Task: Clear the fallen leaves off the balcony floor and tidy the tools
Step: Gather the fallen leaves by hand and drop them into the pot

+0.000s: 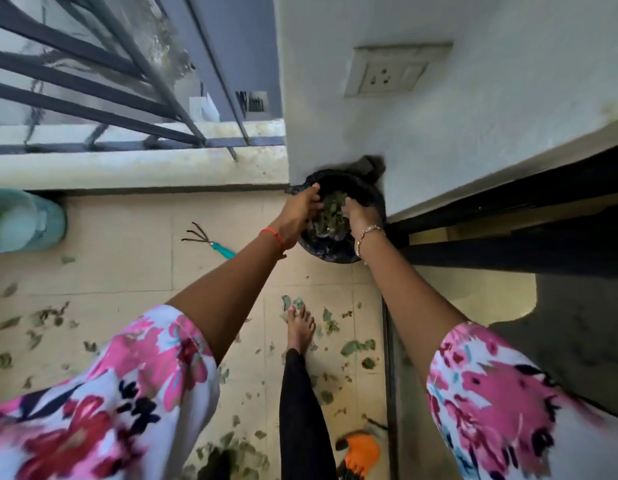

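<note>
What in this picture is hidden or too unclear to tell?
All in the head view:
- Left hand and right hand: fingers partly hidden by the leaves in the black bag, so what they hold is unclear.
- Rake: handle end hidden behind the left arm.
- Orange thing: cut off by the bottom edge, partly behind the leg; unidentifiable.
- Teal container: cut off by the left edge, blurred.

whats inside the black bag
Green leaves, with the left hand and right hand reaching in among them. They cover the bottom of the bag, so anything deeper is hidden.
</note>
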Available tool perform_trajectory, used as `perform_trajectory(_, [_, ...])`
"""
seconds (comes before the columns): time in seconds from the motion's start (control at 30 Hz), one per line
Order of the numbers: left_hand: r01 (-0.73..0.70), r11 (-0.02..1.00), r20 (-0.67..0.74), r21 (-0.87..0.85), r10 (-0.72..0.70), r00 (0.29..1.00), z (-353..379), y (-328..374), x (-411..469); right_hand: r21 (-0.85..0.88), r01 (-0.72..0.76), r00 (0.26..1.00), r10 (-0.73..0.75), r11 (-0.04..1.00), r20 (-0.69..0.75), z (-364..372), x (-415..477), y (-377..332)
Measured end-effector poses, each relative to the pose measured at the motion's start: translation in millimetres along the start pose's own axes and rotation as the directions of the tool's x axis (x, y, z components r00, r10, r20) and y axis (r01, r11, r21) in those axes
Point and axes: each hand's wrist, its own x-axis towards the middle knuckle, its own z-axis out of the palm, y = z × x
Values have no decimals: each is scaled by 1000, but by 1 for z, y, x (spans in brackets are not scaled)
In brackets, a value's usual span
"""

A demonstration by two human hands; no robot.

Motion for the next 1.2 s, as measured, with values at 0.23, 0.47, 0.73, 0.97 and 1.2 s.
perform_trajectory(0.23, [-181,980,45,-83,185,982,-136,-2,-181,-111,118,927,-69,987,369,64,-223,-44])
perform_trajectory(0.47, [-393,919,-325,8,374,869,-321,-127,-437,-303,566,675,-221,767,704,187,-495,-19])
perform_trajectory(0.73, [-333,937,-802,108,280,528,-452,-383,-724,-86,931,124,-86,353,988,328,-763,139])
perform_trajectory(0.97, [-260,955,-973,-142,-87,215,-424,-551,-833,529,821,-398,450,-215,800,378,-924,322])
perform_trajectory(1.2, [-252,844,-856,-474,-508,-93,-370,-659,-859,920,356,-419,852,-164,314,409,-992,460])
